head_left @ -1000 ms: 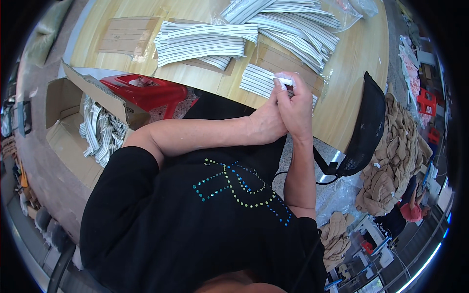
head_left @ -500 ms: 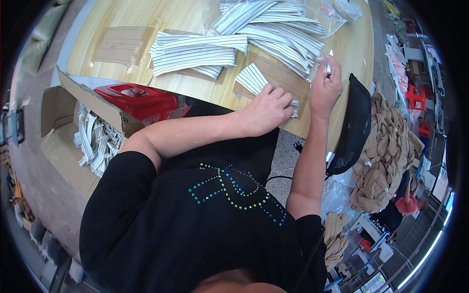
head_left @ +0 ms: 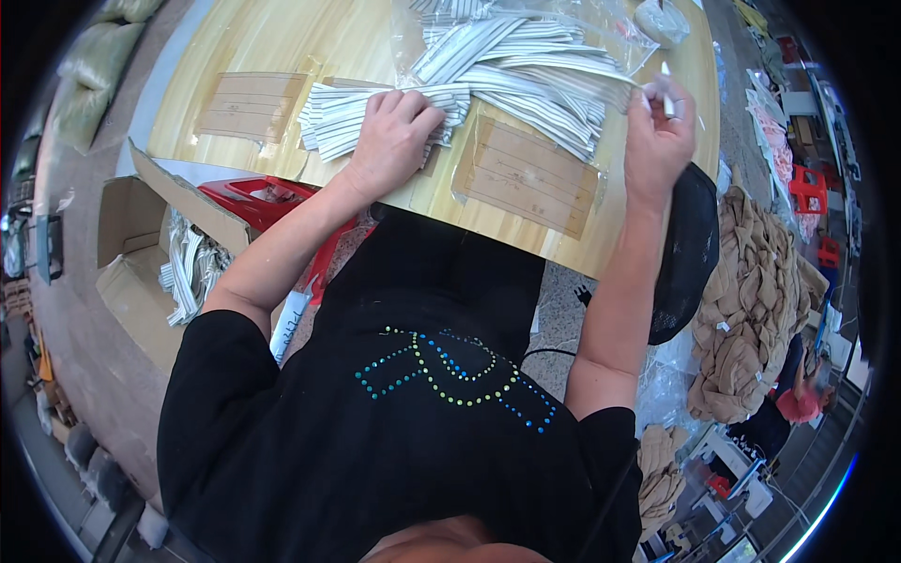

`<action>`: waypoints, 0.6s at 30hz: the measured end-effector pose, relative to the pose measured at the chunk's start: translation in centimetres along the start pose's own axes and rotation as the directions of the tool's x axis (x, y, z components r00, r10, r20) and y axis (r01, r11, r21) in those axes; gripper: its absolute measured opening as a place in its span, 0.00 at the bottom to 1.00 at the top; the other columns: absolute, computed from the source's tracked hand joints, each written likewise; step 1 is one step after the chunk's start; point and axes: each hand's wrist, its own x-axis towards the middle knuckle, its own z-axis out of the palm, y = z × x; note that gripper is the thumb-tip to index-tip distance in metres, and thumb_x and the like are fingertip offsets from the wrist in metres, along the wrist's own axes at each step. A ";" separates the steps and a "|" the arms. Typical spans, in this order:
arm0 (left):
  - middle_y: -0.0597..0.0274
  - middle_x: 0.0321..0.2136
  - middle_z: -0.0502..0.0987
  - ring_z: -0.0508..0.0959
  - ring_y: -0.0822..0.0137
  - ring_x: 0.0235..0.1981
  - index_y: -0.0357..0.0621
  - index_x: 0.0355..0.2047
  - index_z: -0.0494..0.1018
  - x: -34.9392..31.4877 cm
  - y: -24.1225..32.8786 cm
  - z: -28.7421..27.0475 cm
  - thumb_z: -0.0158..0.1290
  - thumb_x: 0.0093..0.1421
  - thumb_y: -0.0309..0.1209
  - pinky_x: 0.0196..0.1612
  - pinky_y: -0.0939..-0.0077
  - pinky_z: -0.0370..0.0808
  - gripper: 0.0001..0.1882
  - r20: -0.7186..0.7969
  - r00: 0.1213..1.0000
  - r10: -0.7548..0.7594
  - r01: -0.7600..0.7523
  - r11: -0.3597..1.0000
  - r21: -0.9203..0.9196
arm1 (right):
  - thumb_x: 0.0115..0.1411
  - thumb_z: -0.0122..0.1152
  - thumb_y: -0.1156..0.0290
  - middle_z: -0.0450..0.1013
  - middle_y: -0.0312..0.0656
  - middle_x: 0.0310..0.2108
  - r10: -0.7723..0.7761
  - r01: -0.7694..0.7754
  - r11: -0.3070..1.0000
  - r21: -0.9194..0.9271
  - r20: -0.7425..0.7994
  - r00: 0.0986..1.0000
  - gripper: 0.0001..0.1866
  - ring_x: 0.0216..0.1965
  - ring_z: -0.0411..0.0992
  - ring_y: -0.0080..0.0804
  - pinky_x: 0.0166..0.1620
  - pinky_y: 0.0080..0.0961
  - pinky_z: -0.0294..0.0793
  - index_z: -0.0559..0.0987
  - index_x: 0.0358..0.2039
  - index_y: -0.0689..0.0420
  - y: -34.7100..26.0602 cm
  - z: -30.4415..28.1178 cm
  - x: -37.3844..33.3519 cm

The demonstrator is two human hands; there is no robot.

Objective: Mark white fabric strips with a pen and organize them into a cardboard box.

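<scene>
Bent fingers of my left hand [head_left: 389, 141] press on a stack of white, dark-striped fabric strips [head_left: 333, 120] on the left part of the table; the thumb is mostly hidden. At the right, my right hand [head_left: 660, 150] is closed around a slim white pen-like stick [head_left: 668, 94] with a pointed tip. Its fingertips also pinch the end of a striped strip [head_left: 587, 77], blurred, which stretches from the larger pile of striped strips [head_left: 526, 52]. Between my hands, a brown cardboard rectangle [head_left: 526, 174] with drawn lines is taped to the tabletop.
Another taped cardboard rectangle [head_left: 251, 105] lies at the left of the wooden table [head_left: 366, 42]. Beside the table are an open carton [head_left: 131, 300] with striped strips inside and a red stool [head_left: 246, 194]. A black mesh-covered item [head_left: 690, 253] and heaped brown garments [head_left: 751, 310] are at the right.
My left hand has moved left from the middle cardboard to the left stack, and the strip on that cardboard is gone from it. My right hand has shifted right and now draws a strip from the pile.
</scene>
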 end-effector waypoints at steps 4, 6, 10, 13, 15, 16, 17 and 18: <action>0.60 0.33 0.72 0.72 0.57 0.39 0.46 0.37 0.75 0.1 0.0 -0.4 0.54 0.48 0.19 0.45 0.64 0.66 0.15 0.007 1.000 0.017 -0.017 1.000 0.024 | 0.60 0.57 0.86 0.72 0.35 0.36 -0.090 0.100 0.949 0.299 -0.047 0.995 0.15 0.38 0.70 0.18 0.45 0.15 0.71 0.73 0.47 0.64 -8.7 -1.1 -2.3; 0.60 0.33 0.72 0.72 0.57 0.39 0.46 0.37 0.75 0.0 -0.3 -0.2 0.54 0.48 0.20 0.45 0.63 0.66 0.14 -0.023 0.999 0.030 -0.029 0.999 0.043 | 0.59 0.55 0.88 0.71 0.35 0.37 0.096 -0.054 0.939 0.338 -0.110 0.989 0.17 0.38 0.70 0.18 0.40 0.13 0.70 0.72 0.49 0.63 -9.5 -2.2 -4.2; 0.61 0.35 0.72 0.72 0.59 0.38 0.45 0.39 0.75 0.3 -0.1 -0.9 0.52 0.50 0.22 0.48 0.64 0.65 0.14 0.040 0.999 0.007 -0.006 1.000 -0.026 | 0.59 0.58 0.85 0.70 0.35 0.36 0.353 -0.333 0.925 0.181 -0.091 0.931 0.15 0.38 0.69 0.18 0.44 0.14 0.69 0.73 0.47 0.63 -6.4 -2.9 -10.6; 0.58 0.34 0.73 0.73 0.59 0.36 0.43 0.45 0.74 1.6 1.3 -2.6 0.52 0.48 0.18 0.45 0.65 0.66 0.21 -0.076 0.994 -0.084 0.073 0.989 -0.126 | 0.59 0.58 0.84 0.69 0.33 0.34 0.465 -0.462 0.885 0.045 -0.079 0.882 0.14 0.36 0.68 0.17 0.41 0.15 0.69 0.73 0.47 0.63 -3.1 -2.8 -13.8; 0.55 0.36 0.74 0.72 0.57 0.35 0.41 0.49 0.72 2.9 2.8 -3.4 0.51 0.46 0.15 0.42 0.64 0.66 0.26 -0.303 0.948 -0.095 0.040 0.982 -0.183 | 0.59 0.59 0.83 0.69 0.32 0.32 0.534 -0.538 0.841 -0.051 -0.078 0.842 0.14 0.34 0.67 0.17 0.39 0.15 0.70 0.73 0.47 0.64 -2.0 -2.6 -14.5; 0.54 0.37 0.74 0.72 0.56 0.35 0.41 0.48 0.72 3.3 4.5 -3.5 0.51 0.45 0.15 0.42 0.63 0.67 0.26 -0.292 0.955 -0.053 -0.031 0.961 -0.275 | 0.58 0.59 0.82 0.69 0.32 0.31 0.528 -0.535 0.832 -0.145 -0.084 0.845 0.15 0.32 0.67 0.17 0.37 0.16 0.70 0.73 0.47 0.64 -1.7 -2.6 -14.4; 0.54 0.38 0.74 0.72 0.55 0.36 0.40 0.48 0.72 3.6 6.6 -3.4 0.51 0.45 0.15 0.42 0.62 0.67 0.26 -0.285 0.958 -0.010 -0.099 0.926 -0.365 | 0.57 0.60 0.82 0.69 0.32 0.29 0.522 -0.527 0.815 -0.239 -0.089 0.848 0.16 0.30 0.67 0.17 0.35 0.17 0.71 0.73 0.47 0.64 -1.6 -2.6 -14.4; 0.52 0.43 0.75 0.74 0.53 0.46 0.38 0.50 0.70 3.4 8.8 -3.1 0.48 0.48 0.12 0.49 0.64 0.70 0.26 -0.153 0.985 0.083 -0.136 0.916 -0.378 | 0.57 0.60 0.82 0.69 0.32 0.29 0.521 -0.526 0.817 -0.236 -0.088 0.849 0.16 0.30 0.67 0.17 0.35 0.17 0.71 0.73 0.47 0.64 -1.1 -2.8 -14.4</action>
